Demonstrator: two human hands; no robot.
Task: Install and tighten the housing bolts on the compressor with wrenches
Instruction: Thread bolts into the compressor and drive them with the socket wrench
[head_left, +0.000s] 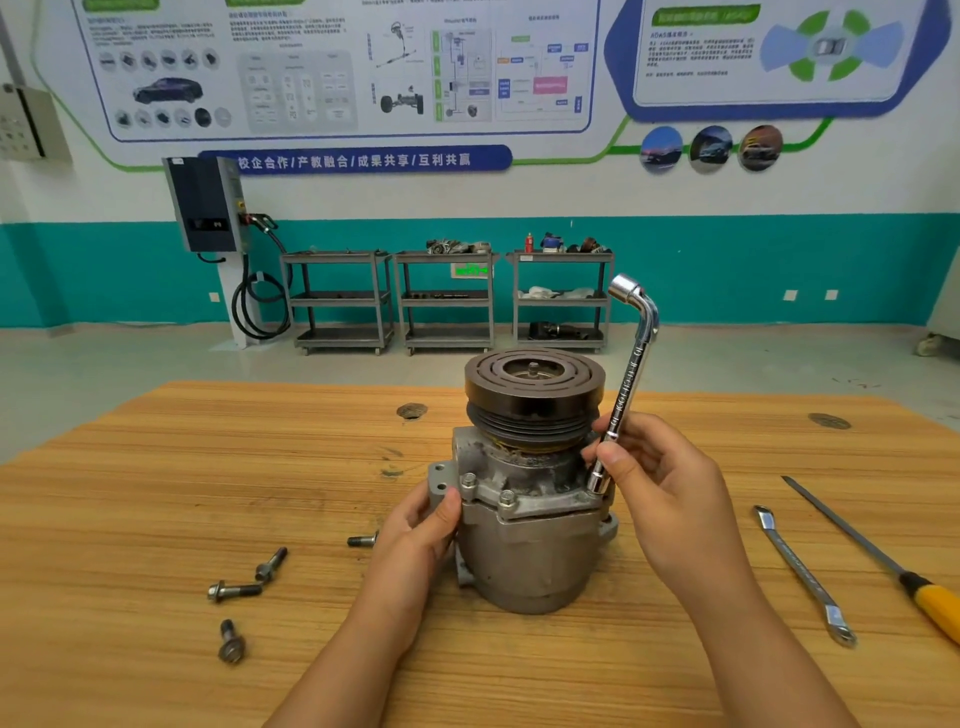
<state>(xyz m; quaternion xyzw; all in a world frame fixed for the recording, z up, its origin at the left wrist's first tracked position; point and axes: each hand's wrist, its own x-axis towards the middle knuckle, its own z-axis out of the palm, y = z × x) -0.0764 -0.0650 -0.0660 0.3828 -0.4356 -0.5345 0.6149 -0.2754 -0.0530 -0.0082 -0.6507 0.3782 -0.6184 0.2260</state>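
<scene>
Wooden workbench (156, 467) carries the upright compressor (524, 519), steadied by the left hand (421, 535), fingers wrapped on its flange, while the right hand (665, 488) grips an L-shaped socket wrench (626, 384) seated on a housing bolt; four loose bolts (234, 591) lie alongside, apparently awaiting fitting.

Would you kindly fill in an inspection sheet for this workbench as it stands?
Surface: wooden table, dark knots showing.
Job's things: compressor upright, pulley on top; two bolts seated in its flange; L-shaped socket wrench with its lower socket down at the flange's right side; four loose bolts lying to the left.
Clutter: flat wrench and yellow-handled tool lying to the right.
Grippers: left hand holds the compressor's side; right hand grips the socket wrench.
Cables: black charger cable looped at the far wall.
Surroundings: three shelf carts, wall charger, posters.
</scene>
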